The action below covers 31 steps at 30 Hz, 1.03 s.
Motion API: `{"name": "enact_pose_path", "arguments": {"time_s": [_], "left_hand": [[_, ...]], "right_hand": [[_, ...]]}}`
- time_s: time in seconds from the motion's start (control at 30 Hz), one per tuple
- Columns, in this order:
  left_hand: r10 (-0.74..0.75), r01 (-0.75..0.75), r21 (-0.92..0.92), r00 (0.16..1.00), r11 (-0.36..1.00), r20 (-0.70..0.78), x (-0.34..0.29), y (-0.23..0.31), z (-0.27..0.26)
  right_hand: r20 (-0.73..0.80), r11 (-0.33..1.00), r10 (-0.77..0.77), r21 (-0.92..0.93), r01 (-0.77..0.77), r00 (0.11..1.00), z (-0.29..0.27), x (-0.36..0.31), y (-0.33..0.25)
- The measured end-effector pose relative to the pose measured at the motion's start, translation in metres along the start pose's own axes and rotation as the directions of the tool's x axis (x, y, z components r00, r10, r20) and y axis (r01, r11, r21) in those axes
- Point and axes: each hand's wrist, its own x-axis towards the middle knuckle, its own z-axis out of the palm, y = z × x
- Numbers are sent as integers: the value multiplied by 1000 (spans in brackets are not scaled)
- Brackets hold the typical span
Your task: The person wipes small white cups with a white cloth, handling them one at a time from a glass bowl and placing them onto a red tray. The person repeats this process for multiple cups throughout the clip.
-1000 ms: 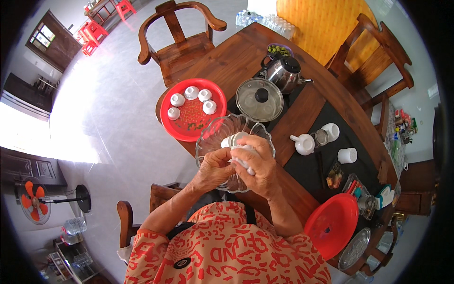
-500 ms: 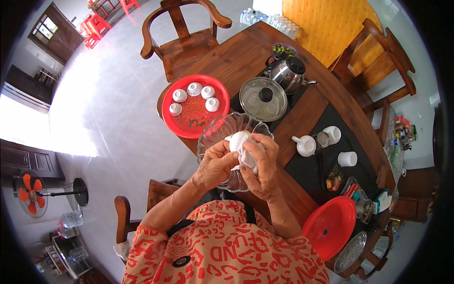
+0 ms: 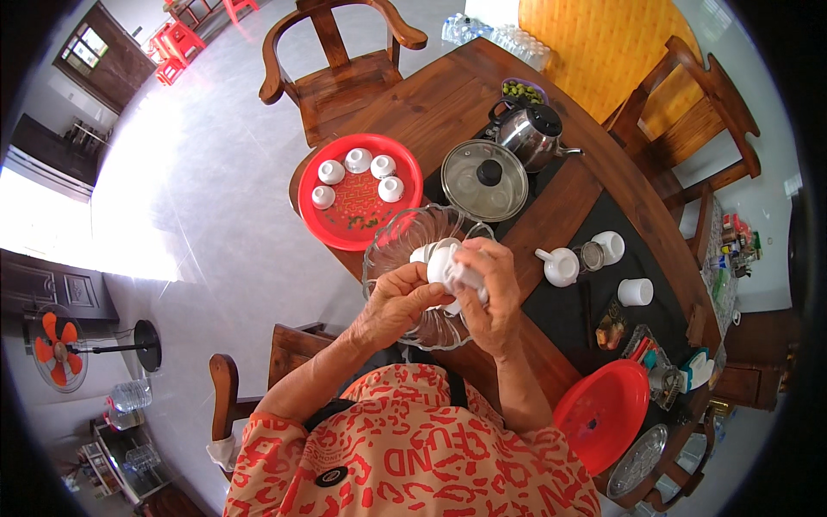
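Observation:
Above a clear glass bowl [image 3: 379,250] with a scalloped rim, my left hand [image 3: 389,303] grips a small white cup [image 3: 440,265] by its side. My right hand [image 3: 489,297] has a white cloth [image 3: 466,277] bunched in its fingers and pressed against that cup. Behind the held cup, more white ware shows inside the bowl, mostly hidden by my hands. Just beyond the bowl, a round red tray [image 3: 312,213] carries several white cups [image 3: 357,160] turned bottom up along its far and side edges.
A glass-lidded pot [image 3: 482,183] and a steel kettle [image 3: 529,136] stand beyond the bowl. To the right are a white teapot [image 3: 561,267], a strainer [image 3: 592,255] and white cups [image 3: 635,292]. A red basin [image 3: 600,414] sits near right. Wooden chairs [image 3: 340,82] surround the table.
My right hand has shifted and turned with the cloth around the cup, and more of the cup shows. My left hand keeps its hold. The view has shifted slightly.

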Motion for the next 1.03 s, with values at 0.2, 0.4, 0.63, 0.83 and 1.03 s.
{"name": "enact_pose_path", "arguments": {"time_s": [0.2, 0.4, 0.63, 0.83, 1.03], "left_hand": [[22, -35, 340, 999, 940, 41, -4, 3, -4], [-83, 46, 368, 993, 929, 85, -7, 7, -1], [-110, 93, 225, 992, 970, 64, -5, 2, -7], [-24, 8, -229, 997, 973, -67, 12, -10, -2], [-106, 89, -484, 994, 871, -8, 13, -14, -7]], "right_hand": [[167, 959, -189, -182, 219, 968, -1, 3, -6], [180, 995, -19, 100, 1, 983, -9, 16, 12], [230, 751, 397, 476, -458, 889, -12, 2, 15], [-63, 989, -30, -148, 20, 998, 20, -17, 13], [-61, 930, -248, -295, 220, 967, 28, -29, 25]]}}
